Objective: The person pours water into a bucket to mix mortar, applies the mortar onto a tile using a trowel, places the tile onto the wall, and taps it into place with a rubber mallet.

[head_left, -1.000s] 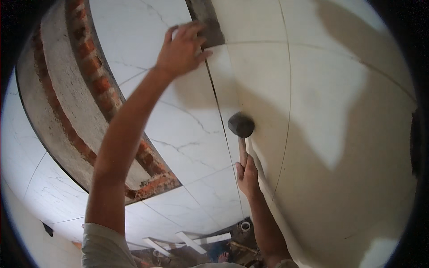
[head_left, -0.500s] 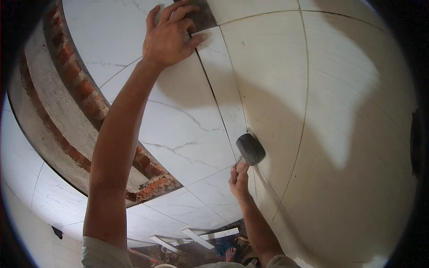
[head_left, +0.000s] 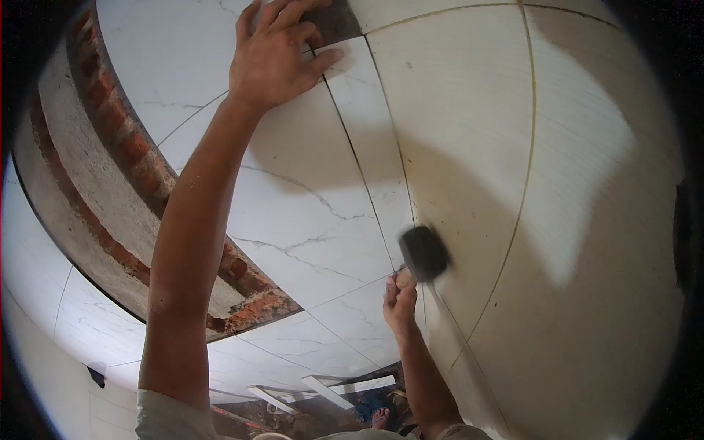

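**Mallet against the narrow marble tile**

We are facing a tiled wall, and we are taking the narrow marble tile [head_left: 367, 147] as our landmark. To its right, the largest surface is spreading out: the cream wall tiles [head_left: 513, 147], partly in shadow, with thin joints between them. To its left, the broad white marble tile [head_left: 293, 198] is sitting edge to edge with it, and further left an exposed brick edge [head_left: 132, 147] with mortar is curving down. Our left hand [head_left: 275, 59] is pressing flat at the top of the landmark, fingers spread open and gripping nothing, thumb reaching onto the narrow tile beside a dark bare patch [head_left: 334, 22]. Near the landmark's lower end, our right hand [head_left: 400, 301] is wrapping its fingers closed around the handle of the rubber mallet [head_left: 424, 253], whose dark head is blurring just beside the joint.
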The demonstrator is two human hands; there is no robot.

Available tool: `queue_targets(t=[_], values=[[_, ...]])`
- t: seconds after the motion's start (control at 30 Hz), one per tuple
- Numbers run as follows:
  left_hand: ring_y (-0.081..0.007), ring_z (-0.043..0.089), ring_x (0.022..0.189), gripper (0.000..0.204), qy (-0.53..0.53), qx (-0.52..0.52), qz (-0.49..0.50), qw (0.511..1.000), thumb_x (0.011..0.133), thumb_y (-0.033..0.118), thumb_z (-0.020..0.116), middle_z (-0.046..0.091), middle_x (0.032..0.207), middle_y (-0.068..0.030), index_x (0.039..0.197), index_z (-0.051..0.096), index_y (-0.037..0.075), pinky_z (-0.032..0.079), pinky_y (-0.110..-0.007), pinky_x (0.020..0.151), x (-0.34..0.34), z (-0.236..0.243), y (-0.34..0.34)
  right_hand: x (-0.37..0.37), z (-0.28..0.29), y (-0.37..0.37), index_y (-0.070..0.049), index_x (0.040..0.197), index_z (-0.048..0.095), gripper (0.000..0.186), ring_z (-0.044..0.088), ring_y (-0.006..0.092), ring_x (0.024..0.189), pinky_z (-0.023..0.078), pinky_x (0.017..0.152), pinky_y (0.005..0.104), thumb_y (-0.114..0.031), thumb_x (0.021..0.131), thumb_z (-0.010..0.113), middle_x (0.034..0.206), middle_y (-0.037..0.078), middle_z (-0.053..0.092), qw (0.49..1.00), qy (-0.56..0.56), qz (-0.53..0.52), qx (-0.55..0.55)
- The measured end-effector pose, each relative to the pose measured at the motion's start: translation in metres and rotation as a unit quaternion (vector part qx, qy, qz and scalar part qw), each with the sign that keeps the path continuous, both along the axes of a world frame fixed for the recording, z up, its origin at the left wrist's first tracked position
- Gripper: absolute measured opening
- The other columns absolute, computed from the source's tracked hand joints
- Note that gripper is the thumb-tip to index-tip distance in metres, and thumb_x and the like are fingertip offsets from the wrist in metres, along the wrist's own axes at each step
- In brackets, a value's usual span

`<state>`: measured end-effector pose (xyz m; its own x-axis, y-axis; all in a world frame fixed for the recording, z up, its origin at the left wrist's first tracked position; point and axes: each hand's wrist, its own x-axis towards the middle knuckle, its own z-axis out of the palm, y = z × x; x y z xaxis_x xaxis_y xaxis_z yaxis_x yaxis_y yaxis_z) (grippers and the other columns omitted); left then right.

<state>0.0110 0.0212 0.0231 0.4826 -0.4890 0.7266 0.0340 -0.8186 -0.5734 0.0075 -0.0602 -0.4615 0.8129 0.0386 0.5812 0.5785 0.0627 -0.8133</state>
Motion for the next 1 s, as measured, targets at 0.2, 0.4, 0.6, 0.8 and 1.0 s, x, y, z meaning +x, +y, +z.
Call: queue_targets(t=[0.2,0.4,0.6,0.8,1.0], values=[[-0.0249,0.029,0.147,0.027,-0.001,0.002,-0.006,1.0,0.084,0.033,0.079,0.049,0.146,-0.0058,0.082,0.072,0.007,0.012,-0.054,0.125,-0.003,-0.002,0.0,0.004,0.009,-0.002,0.005,0.102,0.05,0.01,0.056,0.0324,0.076,0.046,0.071,0.0407,-0.003,0.1,0.055,0.085,0.017,0.056,0.988,-0.139,-0.06,0.039],[-0.0239,0.032,0.146,0.026,0.001,-0.019,-0.021,1.0,0.082,0.032,0.081,0.051,0.144,-0.0048,0.081,0.072,0.007,0.013,-0.054,0.125,-0.005,-0.002,0.002,0.004,0.025,-0.009,0.004,0.119,0.035,0.028,0.048,0.0221,0.076,0.047,0.073,0.0332,0.002,0.099,0.054,0.082,0.012,0.046,0.998,-0.043,0.003,0.038],[-0.0236,0.037,0.143,0.024,-0.022,0.01,-0.064,0.998,0.078,0.028,0.084,0.055,0.14,-0.0033,0.077,0.072,0.007,0.017,-0.055,0.124,0.004,0.001,0.009,0.003,0.038,-0.006,0.006,0.098,0.048,0.009,0.048,0.0243,0.072,0.045,0.069,0.0342,0.001,0.098,0.055,0.081,0.012,0.048,0.997,-0.022,-0.042,0.054],[-0.0231,0.046,0.137,0.023,-0.026,0.007,-0.083,0.996,0.074,0.023,0.088,0.063,0.13,-0.003,0.073,0.07,0.008,0.023,-0.056,0.121,-0.001,-0.004,0.002,0.003,0.048,-0.004,0.008,0.099,0.048,0.012,0.055,0.0311,0.073,0.048,0.07,0.0384,0.0,0.097,0.057,0.083,0.017,0.053,0.998,-0.027,-0.055,0.029],[-0.0219,0.05,0.133,0.024,-0.016,0.009,-0.119,0.993,0.073,0.022,0.087,0.067,0.123,-0.0021,0.069,0.069,0.008,0.023,-0.056,0.121,0.003,0.001,0.009,0.002,0.056,-0.009,0.007,0.112,0.042,0.023,0.06,0.0353,0.08,0.048,0.074,0.0413,0.0,0.097,0.058,0.086,0.02,0.056,0.992,-0.115,-0.046,-0.027]])
